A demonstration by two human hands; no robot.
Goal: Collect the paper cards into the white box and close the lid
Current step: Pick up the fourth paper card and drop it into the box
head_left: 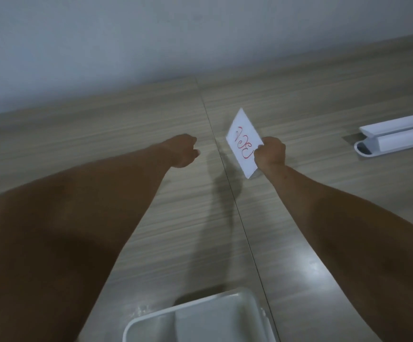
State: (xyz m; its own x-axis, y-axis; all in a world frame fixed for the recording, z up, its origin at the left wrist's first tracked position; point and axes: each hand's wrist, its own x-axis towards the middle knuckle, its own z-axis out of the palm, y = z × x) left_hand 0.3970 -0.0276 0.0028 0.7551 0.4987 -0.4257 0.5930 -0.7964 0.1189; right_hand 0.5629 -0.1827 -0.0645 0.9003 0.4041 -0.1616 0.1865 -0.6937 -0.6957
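My right hand grips a white paper card with red writing, holding it tilted above the wooden table near the centre seam. To its left, my left hand hovers over the table with its fingers curled in and nothing visible in it. The white box stands open at the bottom edge of the view, close to me, with a divider inside; I see no cards in the part that shows. Its lower half is cut off by the frame.
A white plastic piece, possibly the lid, lies at the far right of the table. A seam runs down the tabletop between my arms. A pale wall stands behind the table's far edge.
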